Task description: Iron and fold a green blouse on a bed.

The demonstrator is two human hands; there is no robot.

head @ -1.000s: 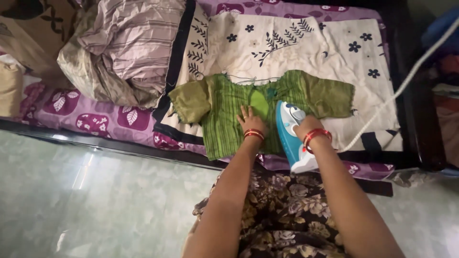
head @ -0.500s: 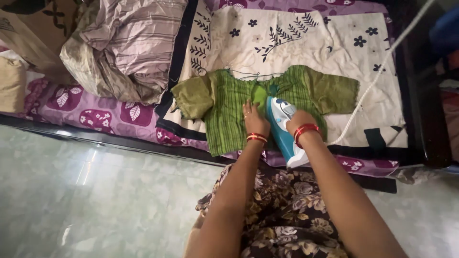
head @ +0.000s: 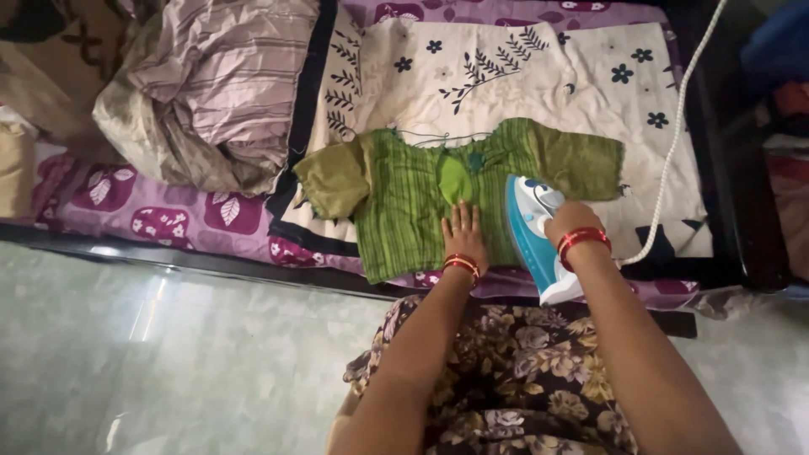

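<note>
- Green striped cotton, the blouse (head: 421,198) lies flat and spread on a cream floral cloth (head: 539,76), near the bed's near edge, sleeves out to left and right.
- The left hand (head: 462,236) rests palm down on the blouse's lower middle, fingers together and flat, pinning the fabric.
- The right hand (head: 571,221) is closed round the handle of the blue and white iron (head: 535,232), which sits on the blouse's right half, just right of the left hand.
- A white cord (head: 674,143) runs from the iron up to the far right, across the cloth.
- A heap of striped fabric (head: 211,84) lies far left.
- Risk: hand and iron are close, so a slide leftward could burn the fingers.
- Risk: the iron resting too long in one spot could scorch the thin weave.
- Risk: the cord, if it goes taut or snags, could tug the iron off line or crease the blouse.
</note>
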